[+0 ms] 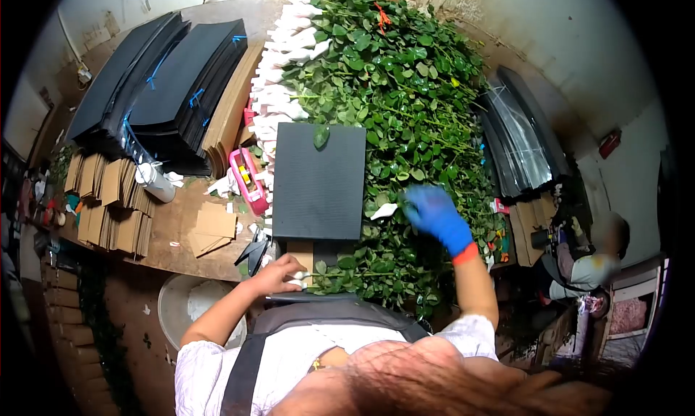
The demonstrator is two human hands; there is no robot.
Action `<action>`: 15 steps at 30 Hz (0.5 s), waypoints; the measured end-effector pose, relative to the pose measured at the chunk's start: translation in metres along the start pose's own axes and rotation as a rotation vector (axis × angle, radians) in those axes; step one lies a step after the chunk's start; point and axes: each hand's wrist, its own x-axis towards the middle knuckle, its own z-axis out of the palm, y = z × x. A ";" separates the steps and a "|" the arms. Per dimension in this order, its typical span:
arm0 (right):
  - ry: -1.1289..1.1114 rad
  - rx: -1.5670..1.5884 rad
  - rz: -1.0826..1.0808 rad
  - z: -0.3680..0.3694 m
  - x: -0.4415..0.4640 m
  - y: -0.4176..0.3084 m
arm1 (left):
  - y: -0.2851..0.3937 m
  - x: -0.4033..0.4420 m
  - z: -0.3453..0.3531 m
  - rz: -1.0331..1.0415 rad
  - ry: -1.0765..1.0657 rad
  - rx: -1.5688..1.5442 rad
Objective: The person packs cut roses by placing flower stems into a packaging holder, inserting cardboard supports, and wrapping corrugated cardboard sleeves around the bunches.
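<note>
The white heads (298, 276) of a few leafy stems lie just beyond the person's chest, toward seven o'clock from the black board (318, 181). The left hand (274, 276) has its bare fingers bent and nearly closed, with these heads between them; their stems (384, 278) run off toward three o'clock in a leafy band.

At four o'clock from the board, the right hand (434, 212), in a blue glove, is over the foliage. Its fingers are blurred and look loosely bent; whether they hold a stem I cannot tell. Just beside them, toward nine o'clock, lies a single white bud (384, 211).

The board bears one loose green leaf (321, 135) near its twelve o'clock edge. Beyond it, from twelve round to three, spreads the big heap of leafy stems (405, 83), white-wrapped heads (288, 51) lined along its left side. At nine o'clock sits a pink tape dispenser (248, 183), with cardboard pieces (214, 226) toward eight.

Farther out, dark stacks (181, 83) stand at ten o'clock, a white bottle (155, 182) at nine, a plastic-wrapped stack (517, 137) at two, and another person (588, 268) at four.
</note>
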 end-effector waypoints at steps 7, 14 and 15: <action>0.528 -0.360 0.205 0.045 0.236 0.119 | -0.010 0.001 0.003 0.066 -0.018 0.070; 0.498 -0.074 0.248 0.058 0.253 0.151 | -0.014 0.004 0.002 0.133 0.084 0.120; 0.508 -0.061 0.195 0.046 0.243 0.145 | -0.012 0.005 0.005 0.112 0.137 0.135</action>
